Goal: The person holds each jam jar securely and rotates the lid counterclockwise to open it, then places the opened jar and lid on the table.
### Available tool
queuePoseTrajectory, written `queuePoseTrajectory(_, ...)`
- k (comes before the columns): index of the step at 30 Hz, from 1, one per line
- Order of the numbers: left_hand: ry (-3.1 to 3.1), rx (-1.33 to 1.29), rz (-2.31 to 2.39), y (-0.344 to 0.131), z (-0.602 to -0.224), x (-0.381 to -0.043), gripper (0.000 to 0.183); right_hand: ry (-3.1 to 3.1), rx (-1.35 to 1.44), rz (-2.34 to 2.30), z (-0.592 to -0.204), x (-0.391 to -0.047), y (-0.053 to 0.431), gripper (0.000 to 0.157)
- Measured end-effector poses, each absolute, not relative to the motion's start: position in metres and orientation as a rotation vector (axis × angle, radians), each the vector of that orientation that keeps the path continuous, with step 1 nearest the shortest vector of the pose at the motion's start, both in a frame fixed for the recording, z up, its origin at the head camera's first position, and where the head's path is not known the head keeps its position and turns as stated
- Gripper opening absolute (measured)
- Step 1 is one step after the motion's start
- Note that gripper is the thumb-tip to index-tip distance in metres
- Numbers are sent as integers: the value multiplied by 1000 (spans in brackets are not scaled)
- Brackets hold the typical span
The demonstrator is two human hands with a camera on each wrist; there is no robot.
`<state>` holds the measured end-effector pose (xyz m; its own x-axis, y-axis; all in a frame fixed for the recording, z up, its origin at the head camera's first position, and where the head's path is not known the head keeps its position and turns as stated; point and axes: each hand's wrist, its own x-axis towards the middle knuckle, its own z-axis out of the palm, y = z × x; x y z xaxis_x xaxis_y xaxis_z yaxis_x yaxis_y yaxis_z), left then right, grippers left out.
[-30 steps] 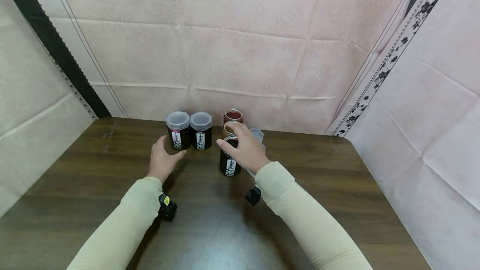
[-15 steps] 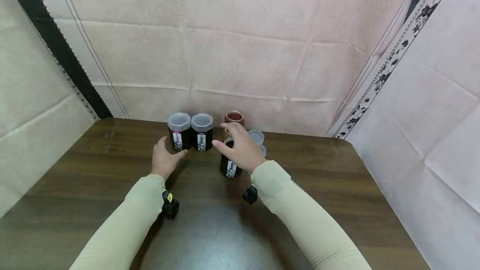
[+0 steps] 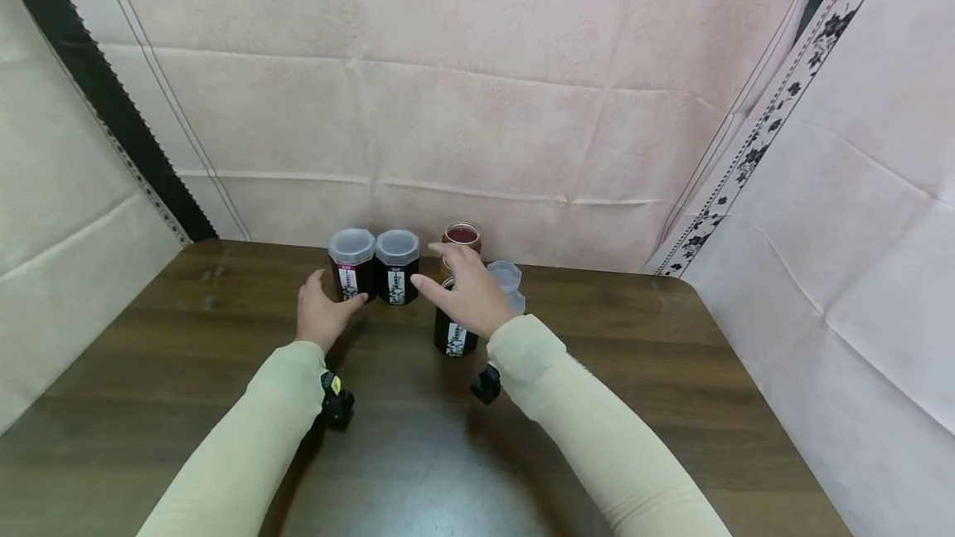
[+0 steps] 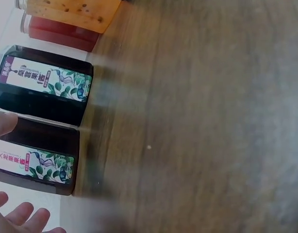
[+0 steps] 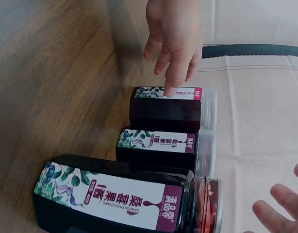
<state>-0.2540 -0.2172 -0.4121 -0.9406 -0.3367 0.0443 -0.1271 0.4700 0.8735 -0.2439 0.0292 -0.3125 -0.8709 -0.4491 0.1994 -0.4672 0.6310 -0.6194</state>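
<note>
My left hand [image 3: 321, 313] is at the left dark jar [image 3: 347, 280], thumb and fingers spread on either side of it. In the right wrist view, its thumb overlaps that jar's pink-topped label. A second dark jar [image 3: 397, 282] stands close beside it; both wear frosted caps [image 3: 352, 244]. Over to the right, my right hand [image 3: 470, 292] hovers with loose fingers above an uncapped dark jar [image 3: 455, 338], partly hiding it. Behind that one are an amber jar [image 4: 74, 14], mostly hidden by the hand in the head view, and an uncapped red jar [image 3: 462, 235].
Translucent caps [image 3: 505, 274] lie right of the uncapped jars, partly behind the right hand. The jars stand near the back edge of the brown wooden table [image 3: 597, 338]. Pale cloth [image 3: 477, 123] hangs behind and at both sides.
My right hand has drifted left over the uncapped jar, toward the capped pair. My left hand stays at the left jar; the jars have not moved.
</note>
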Motion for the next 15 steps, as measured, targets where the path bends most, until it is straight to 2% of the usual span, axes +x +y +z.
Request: queuePoseTrajectory(15,-2532,390,-1477,-227,-417,-273,93,-2850,742,1118,-312,-249,25,69)
